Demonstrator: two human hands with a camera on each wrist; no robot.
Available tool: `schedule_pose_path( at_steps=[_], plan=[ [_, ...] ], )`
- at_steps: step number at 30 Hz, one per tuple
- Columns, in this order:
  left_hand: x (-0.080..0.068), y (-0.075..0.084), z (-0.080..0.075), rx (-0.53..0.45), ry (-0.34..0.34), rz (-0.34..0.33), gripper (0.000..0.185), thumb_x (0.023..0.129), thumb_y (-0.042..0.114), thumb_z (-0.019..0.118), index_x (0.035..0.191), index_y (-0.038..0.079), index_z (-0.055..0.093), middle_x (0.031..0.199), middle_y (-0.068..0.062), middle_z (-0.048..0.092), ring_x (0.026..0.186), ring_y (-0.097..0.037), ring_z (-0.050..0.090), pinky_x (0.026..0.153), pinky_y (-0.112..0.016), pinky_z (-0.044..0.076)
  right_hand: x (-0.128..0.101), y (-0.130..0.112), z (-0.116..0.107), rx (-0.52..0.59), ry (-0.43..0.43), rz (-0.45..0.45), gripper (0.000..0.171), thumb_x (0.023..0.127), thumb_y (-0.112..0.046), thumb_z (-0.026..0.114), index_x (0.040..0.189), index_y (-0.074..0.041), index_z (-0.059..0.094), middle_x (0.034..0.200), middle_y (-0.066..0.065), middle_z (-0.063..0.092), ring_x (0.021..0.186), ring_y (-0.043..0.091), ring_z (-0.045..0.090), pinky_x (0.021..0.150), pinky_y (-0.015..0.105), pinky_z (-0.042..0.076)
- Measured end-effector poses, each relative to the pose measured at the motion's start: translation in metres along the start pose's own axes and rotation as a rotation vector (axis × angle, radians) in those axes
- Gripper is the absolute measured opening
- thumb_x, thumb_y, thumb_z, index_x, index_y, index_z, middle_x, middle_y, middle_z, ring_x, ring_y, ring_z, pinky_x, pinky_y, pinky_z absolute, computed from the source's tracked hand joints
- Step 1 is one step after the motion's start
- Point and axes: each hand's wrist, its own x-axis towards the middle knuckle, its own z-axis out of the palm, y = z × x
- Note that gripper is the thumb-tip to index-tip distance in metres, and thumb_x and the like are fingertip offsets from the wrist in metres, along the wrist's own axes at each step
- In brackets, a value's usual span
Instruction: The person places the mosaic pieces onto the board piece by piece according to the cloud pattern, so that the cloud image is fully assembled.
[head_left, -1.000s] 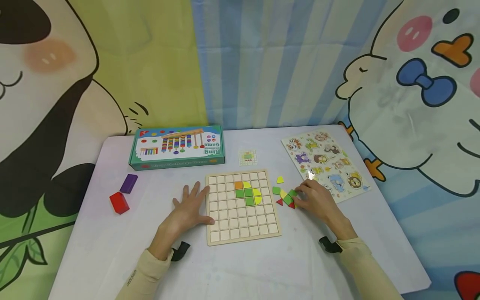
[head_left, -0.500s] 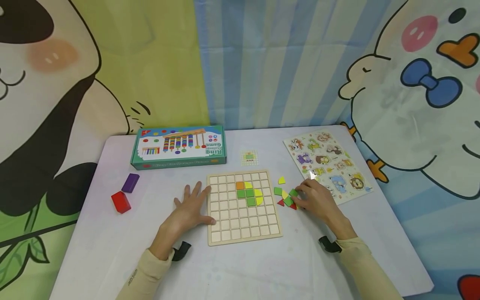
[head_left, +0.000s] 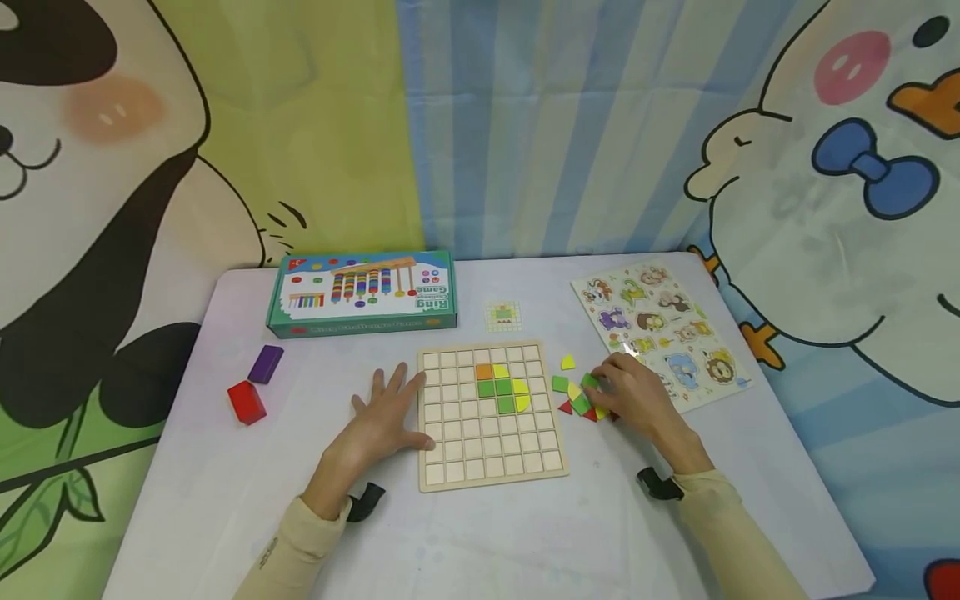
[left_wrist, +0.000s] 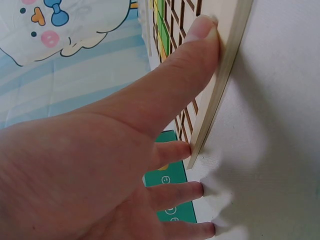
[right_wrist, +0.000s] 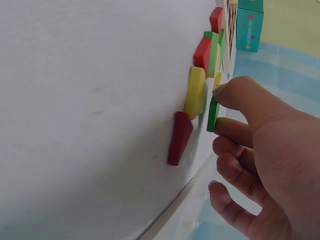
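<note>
A wooden grid board (head_left: 480,458) lies mid-table with an orange tile (head_left: 484,372), green tiles (head_left: 505,388) and yellow tiles in its upper middle. My left hand (head_left: 386,408) lies flat beside the board's left edge. In the left wrist view the left hand (left_wrist: 195,90) has its thumb pressed against the board's side (left_wrist: 227,75). My right hand (head_left: 600,387) reaches into a pile of loose tiles (head_left: 577,406) right of the board. In the right wrist view the right hand (right_wrist: 220,111) pinches a green tile (right_wrist: 213,116) between thumb and forefinger, beside a yellow tile (right_wrist: 196,92) and a red tile (right_wrist: 179,137).
A teal ring-game box (head_left: 362,293) stands at the back left. A purple block (head_left: 266,364) and a red block (head_left: 247,402) lie at the left. A small pattern card (head_left: 503,316) sits behind the board. An animal puzzle sheet (head_left: 660,329) lies at the back right.
My right hand has shifted slightly within the tile pile and its fingers have come together on a green tile. The left hand stays in place by the board.
</note>
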Motion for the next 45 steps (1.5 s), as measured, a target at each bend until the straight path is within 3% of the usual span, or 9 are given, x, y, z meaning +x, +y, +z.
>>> schedule_pose_path(
  at_steps=[10, 21, 30, 45],
  plan=[
    [0.002, 0.000, 0.002, 0.002, -0.004, -0.009, 0.112, 0.071, 0.037, 0.091, 0.160, 0.010, 0.030, 0.169, -0.026, 0.009, 0.151, -0.059, -0.003, 0.102, -0.089, 0.006, 0.027, -0.018, 0.000, 0.060, 0.024, -0.100, 0.026, 0.081, -0.024, 0.085, 0.098, -0.007, 0.077, 0.099, 0.007, 0.068, 0.086, 0.021, 0.065, 0.068, 0.036, 0.057],
    [0.000, -0.001, 0.002, -0.004, -0.003, -0.008, 0.112, 0.071, 0.037, 0.091, 0.160, 0.010, 0.029, 0.169, -0.026, 0.008, 0.151, -0.058, -0.004, 0.103, -0.088, 0.005, 0.059, -0.068, 0.017, 0.139, 0.002, -0.261, 0.023, 0.082, -0.024, 0.085, 0.097, -0.008, 0.078, 0.096, 0.004, 0.066, 0.082, 0.016, 0.059, 0.068, 0.032, 0.053],
    [0.001, -0.001, 0.000, 0.018, -0.011, -0.008, 0.111, 0.073, 0.039, 0.090, 0.161, 0.011, 0.028, 0.169, -0.025, 0.008, 0.151, -0.058, -0.004, 0.104, -0.088, 0.006, 0.067, -0.101, 0.036, 0.187, -0.011, -0.404, 0.025, 0.080, -0.024, 0.086, 0.098, -0.007, 0.079, 0.094, 0.004, 0.066, 0.083, 0.016, 0.059, 0.072, 0.030, 0.053],
    [0.002, -0.001, 0.000, 0.014, -0.009, -0.009, 0.110, 0.072, 0.038, 0.090, 0.160, 0.011, 0.030, 0.169, -0.025, 0.010, 0.151, -0.058, -0.003, 0.103, -0.088, 0.006, 0.065, -0.115, 0.043, 0.153, -0.073, -0.425, 0.027, 0.086, -0.030, 0.081, 0.103, -0.010, 0.078, 0.100, 0.001, 0.066, 0.089, 0.013, 0.061, 0.077, 0.028, 0.054]
  ],
)
